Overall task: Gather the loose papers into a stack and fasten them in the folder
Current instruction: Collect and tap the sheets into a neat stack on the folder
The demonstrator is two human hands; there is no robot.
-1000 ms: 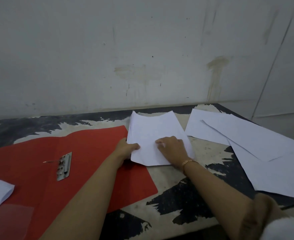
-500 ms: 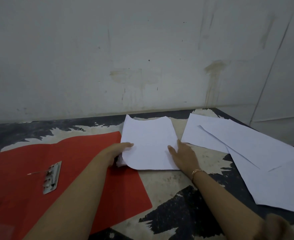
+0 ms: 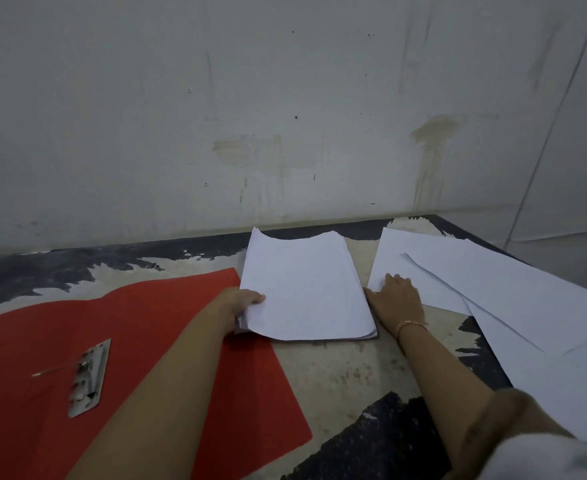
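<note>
Now, your left hand (image 3: 241, 304) grips the stack of white paper sheets (image 3: 305, 289) at its near left corner: the thumb lies on top, the fingers are curled under the edge, and this corner is lifted a little. The stack lies on the worn table top with peeling black paint (image 3: 337, 372), and its gripped corner reaches over the right edge of the open flat red card folder (image 3: 146, 327). Your right hand (image 3: 397, 299) is apart from the left one, on the other side of the stack. Its fingers are straight and rest on the near corner of the loose white sheets (image 3: 492, 292), which overlap each other and spread toward the right side of the table. Whether its thumb touches the stack, you cannot tell. A thin gold bracelet (image 3: 410, 324) sits on your right wrist. A silver metal fastener plate (image 3: 89, 375) lies on the left part of the folder, well apart from the stack.
</note>
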